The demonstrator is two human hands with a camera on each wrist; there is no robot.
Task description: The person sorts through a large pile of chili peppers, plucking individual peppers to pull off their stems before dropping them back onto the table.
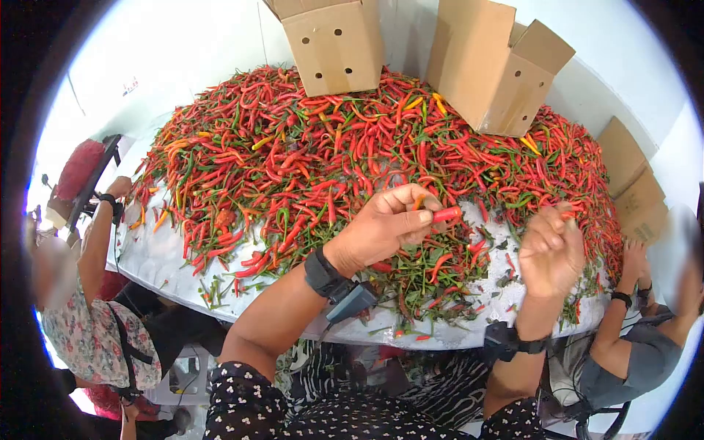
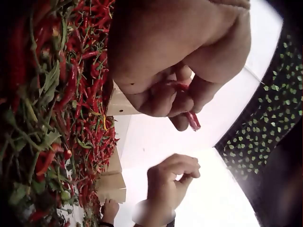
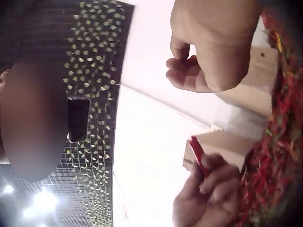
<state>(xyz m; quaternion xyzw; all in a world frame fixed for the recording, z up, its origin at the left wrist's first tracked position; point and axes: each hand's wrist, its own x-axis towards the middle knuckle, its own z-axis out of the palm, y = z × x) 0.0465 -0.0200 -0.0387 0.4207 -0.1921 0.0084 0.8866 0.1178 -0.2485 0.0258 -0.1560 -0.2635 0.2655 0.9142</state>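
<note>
Grasping one red chili (image 1: 449, 214) between thumb and fingers of the left grip (image 1: 385, 226). Points rightward, blunt end outward, above the front half of the counter (image 1: 139, 257). Appears again in both wrist views, pinched, its end projecting past the fingertips. Carries the right grip (image 1: 551, 253) raised to the right of that chili, well apart from it, fingers bent. Cannot tell from these views about anything pinched there. Wears dark straps (image 1: 321, 273) on both wrists. Supports, on the counter, a broad heap (image 1: 279, 150) of mainly red chilies, mixed with yellow, orange and green ones. Shows, below the held chili, loose green stems (image 1: 418, 290) and leaves, with a few red chilies among them. Exposes white surface along the front edge. Records a left box (image 1: 334, 48) and a right box (image 1: 466, 70), both cardboard and holed, at the back of the heap. Includes a further carton (image 1: 636, 187) at the far right. Places one person (image 1: 106, 334) at the left end and another person (image 1: 623, 367) at the right, near the carton.
</note>
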